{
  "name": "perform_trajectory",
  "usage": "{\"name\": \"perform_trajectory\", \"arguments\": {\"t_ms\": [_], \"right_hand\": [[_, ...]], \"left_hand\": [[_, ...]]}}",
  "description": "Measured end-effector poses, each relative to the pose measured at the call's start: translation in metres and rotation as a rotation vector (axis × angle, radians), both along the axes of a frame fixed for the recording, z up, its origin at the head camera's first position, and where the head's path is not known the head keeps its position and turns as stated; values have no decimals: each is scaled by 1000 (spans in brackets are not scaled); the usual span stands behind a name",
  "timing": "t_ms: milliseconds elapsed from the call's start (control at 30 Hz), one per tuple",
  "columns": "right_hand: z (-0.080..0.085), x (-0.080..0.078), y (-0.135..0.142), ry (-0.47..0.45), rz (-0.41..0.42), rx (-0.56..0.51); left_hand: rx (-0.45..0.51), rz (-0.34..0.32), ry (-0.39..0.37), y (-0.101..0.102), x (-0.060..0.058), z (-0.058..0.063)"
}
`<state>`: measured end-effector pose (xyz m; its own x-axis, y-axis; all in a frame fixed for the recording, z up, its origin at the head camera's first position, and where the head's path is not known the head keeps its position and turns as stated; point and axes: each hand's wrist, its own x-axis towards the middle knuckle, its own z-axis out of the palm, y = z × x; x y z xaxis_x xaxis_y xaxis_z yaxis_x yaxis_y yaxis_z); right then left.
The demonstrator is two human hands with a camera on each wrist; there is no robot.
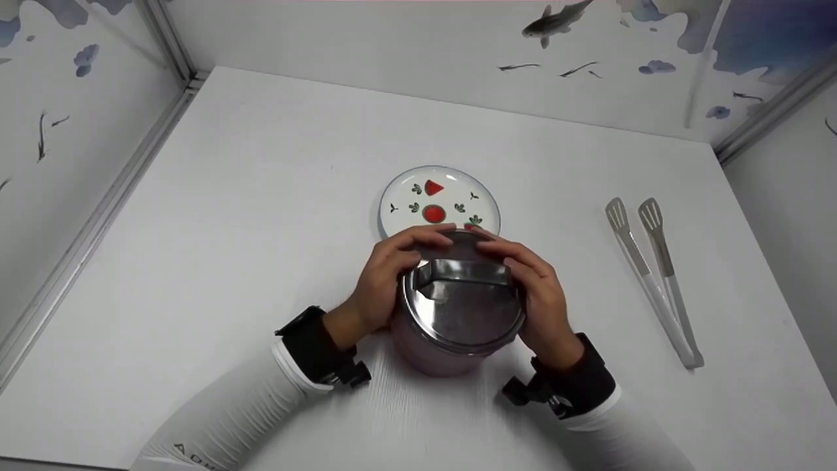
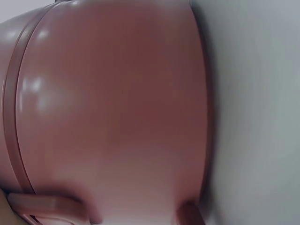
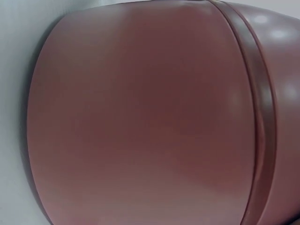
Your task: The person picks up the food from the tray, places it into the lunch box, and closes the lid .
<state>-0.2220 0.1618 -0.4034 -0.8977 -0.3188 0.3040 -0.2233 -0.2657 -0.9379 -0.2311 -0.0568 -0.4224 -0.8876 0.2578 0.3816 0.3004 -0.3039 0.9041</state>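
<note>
A pink, rounded lidded pot stands on the white table in front of me. Its shiny metal lid carries a broad strap-like handle. My left hand curls around the left of the pot's top, fingertips over the far part of the lid. On the opposite side my right hand does the same, its fingers bent over the lid's edge. Smooth pink pot wall fills the left wrist view, with a clasp-like part low at the left. The right wrist view shows a raised band around the wall.
Just beyond the pot lies a white plate with watermelon and leaf pictures, partly covered by the hands. Slotted tongs with white handles lie to the right. Printed panels border the white table at the back and sides.
</note>
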Motion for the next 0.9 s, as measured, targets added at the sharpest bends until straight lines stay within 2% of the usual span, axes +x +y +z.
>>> {"name": "perform_trajectory", "arguments": {"t_ms": [133,333,533,700,800,833,900], "right_hand": [[-1,-1,-3,21,-7,21],[5,-5,-6,47,1,13],[7,-9,-7,34,-8,0],[5,-12,-2,20,11,41],[8,-20,9,-28,58,101],[10,-26,13,-31,60,141],[16,-46,22,-2,25,256]], "left_hand": [[-13,11,6,-3,2,-1],[-8,18,18,-5,-1,4],[3,16,6,-5,-6,7],[-19,-9,42,-8,-10,6],[-123,-3,90,-17,-22,8],[-185,27,102,-22,-29,11],[-370,140,132,-34,-50,18]]}}
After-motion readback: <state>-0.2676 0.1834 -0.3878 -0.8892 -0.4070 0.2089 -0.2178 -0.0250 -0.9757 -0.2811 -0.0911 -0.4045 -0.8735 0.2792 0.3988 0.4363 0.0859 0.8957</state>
